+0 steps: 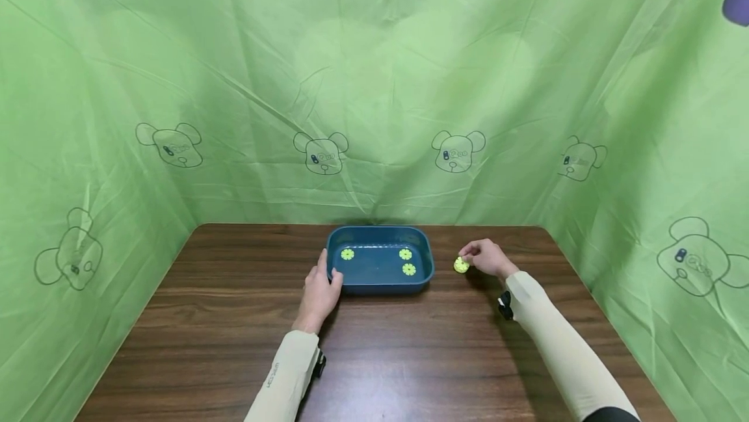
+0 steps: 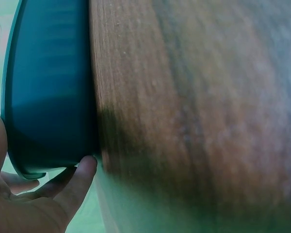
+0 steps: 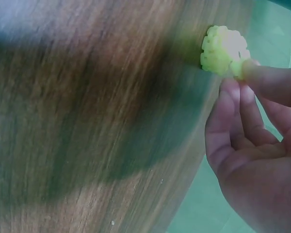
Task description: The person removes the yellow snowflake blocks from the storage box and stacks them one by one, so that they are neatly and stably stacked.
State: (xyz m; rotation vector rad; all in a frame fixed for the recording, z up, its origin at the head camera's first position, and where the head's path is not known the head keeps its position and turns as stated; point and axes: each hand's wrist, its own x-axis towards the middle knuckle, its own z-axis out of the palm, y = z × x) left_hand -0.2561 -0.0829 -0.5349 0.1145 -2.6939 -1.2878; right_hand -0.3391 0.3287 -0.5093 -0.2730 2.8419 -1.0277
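A dark blue rectangular tray [image 1: 380, 289] stands on the table with three yellow-green notched discs, one [image 1: 348, 254] at its left and two at its right. At the tray's front left corner, my left hand [image 1: 318, 295] holds the wall, fingers along the outside and thumb by the rim. To the right of the tray, my right hand [image 1: 486, 258] pinches a yellow-green notched disc [image 3: 238, 67] between thumb and fingertips. It is at the edge of a small pile of such discs [image 3: 216, 51]; how many lie there is hard to tell.
The brown wood-grain table [image 1: 380, 357] extends in front of the tray. Green fabric [image 1: 380, 191] with bear drawings hangs close behind the tray and along both sides of the table.
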